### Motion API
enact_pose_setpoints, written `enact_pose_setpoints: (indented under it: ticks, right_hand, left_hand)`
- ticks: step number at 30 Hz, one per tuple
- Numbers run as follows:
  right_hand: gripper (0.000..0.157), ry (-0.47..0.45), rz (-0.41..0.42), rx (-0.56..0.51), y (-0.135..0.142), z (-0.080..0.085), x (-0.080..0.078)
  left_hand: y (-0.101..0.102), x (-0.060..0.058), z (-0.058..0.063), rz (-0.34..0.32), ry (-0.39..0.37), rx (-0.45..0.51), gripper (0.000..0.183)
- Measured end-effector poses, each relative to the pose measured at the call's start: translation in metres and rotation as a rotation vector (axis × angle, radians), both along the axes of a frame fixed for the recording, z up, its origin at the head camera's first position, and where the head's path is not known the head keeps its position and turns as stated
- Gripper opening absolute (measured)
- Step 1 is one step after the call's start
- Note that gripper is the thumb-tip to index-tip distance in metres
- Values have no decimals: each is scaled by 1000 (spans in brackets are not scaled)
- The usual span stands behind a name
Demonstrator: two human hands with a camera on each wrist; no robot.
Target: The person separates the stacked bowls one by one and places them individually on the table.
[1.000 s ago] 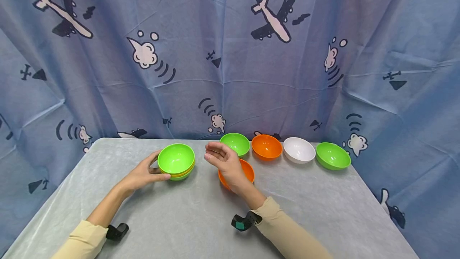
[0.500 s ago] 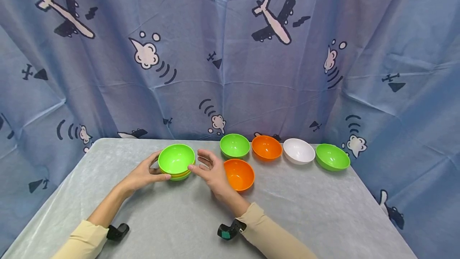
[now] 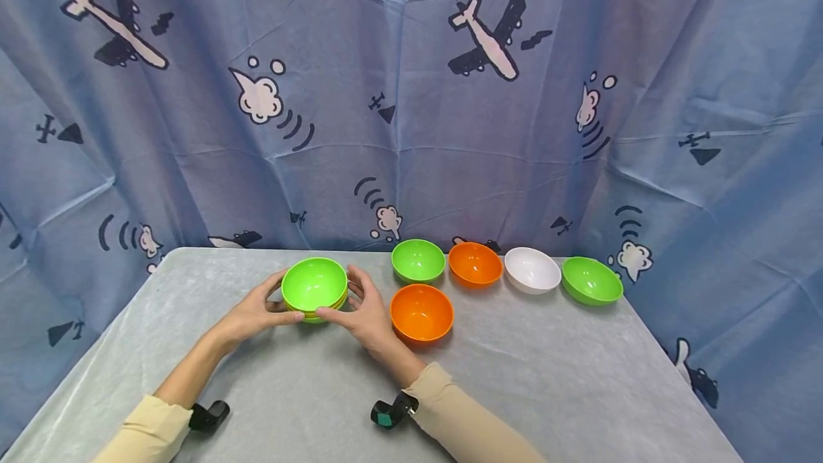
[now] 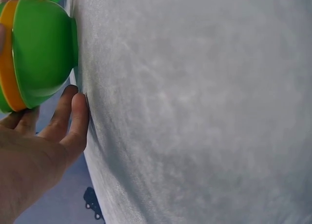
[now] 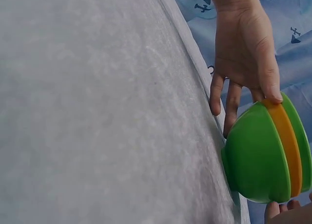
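A stack of nested bowls (image 3: 315, 284) sits on the left part of the table, green on top and bottom with an orange-yellow rim between. My left hand (image 3: 260, 306) holds it from the left, thumb at the front. In the right wrist view, the left thumb (image 5: 269, 77) presses on the orange-yellow rim. My right hand (image 3: 368, 316) holds the opposite side, its thumb at the front and fingers round the right. The left wrist view shows the green lower bowl (image 4: 44, 48) and the left hand (image 4: 39, 151) beneath it in the picture.
An orange bowl (image 3: 421, 313) stands just right of the right hand. Behind it runs a row: a green bowl (image 3: 418, 261), an orange bowl (image 3: 475, 264), a white bowl (image 3: 532, 270) and a green bowl (image 3: 591, 281). A blue patterned curtain (image 3: 411, 127) hangs behind the table (image 3: 546, 370).
My right hand has moved left and towards me, from over the front orange bowl to the stack's right side. That orange bowl is now uncovered. The left hand has stayed on the stack.
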State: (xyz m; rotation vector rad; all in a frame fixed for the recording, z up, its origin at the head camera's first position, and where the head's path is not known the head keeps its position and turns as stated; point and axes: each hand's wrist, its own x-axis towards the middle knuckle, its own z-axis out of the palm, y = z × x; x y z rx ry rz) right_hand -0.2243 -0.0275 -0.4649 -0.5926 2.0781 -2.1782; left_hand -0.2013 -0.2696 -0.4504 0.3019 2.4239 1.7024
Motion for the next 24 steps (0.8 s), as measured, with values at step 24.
enact_pose_setpoints:
  ticks: [24]
  right_hand:
    - [103,9,-5,110,-20,-2,-12]
  left_hand:
    - [-1,-1,-3,2,11,28,99]
